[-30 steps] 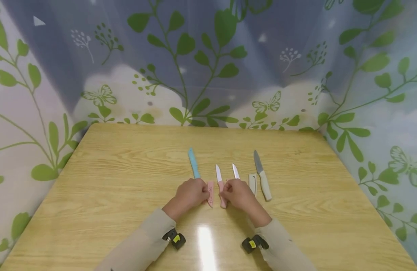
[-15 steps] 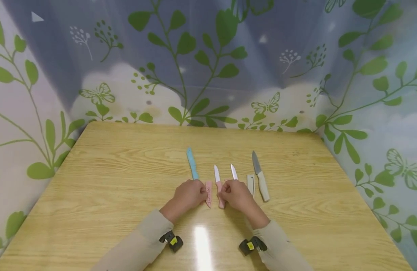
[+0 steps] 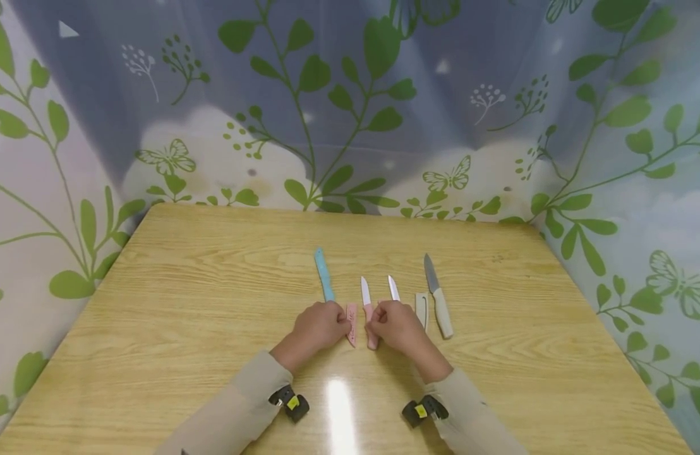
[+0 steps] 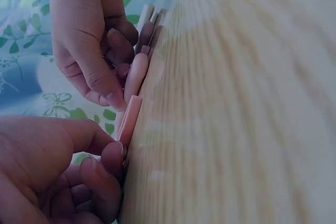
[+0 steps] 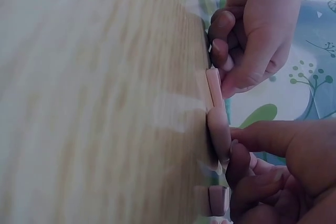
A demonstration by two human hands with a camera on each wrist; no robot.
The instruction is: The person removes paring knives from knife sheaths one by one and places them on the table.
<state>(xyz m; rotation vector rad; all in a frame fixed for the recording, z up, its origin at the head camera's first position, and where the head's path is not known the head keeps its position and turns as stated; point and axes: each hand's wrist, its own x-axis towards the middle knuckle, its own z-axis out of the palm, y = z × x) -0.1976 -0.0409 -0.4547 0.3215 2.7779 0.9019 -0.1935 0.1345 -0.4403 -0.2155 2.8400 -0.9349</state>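
My left hand [image 3: 321, 325] pinches the edge of a pink knife sheath [image 3: 352, 319] with thumb and index finger. Just right of it lies a pink-handled paring knife [image 3: 366, 292], its pale blade pointing away from me. The fingertips of my right hand [image 3: 397, 325] hold that knife's pink handle [image 5: 219, 135]. In the left wrist view, the sheath [image 4: 131, 114] and the handle [image 4: 137, 72] rest low along the tabletop. A second small knife [image 3: 393, 287] shows its blade beyond my right hand, which covers its handle in the head view.
A slim light-blue item [image 3: 323, 273] lies beyond my left hand, its near end hidden. Right of my right hand are a cream sheath [image 3: 421, 309] and a larger cream-handled knife [image 3: 441, 313]. The wooden table [image 3: 213, 253] meets a leaf-patterned curtain [image 3: 350, 126] at the back.
Both hands keep their places at the sheath and the pink knife. The head view shifts only slightly.
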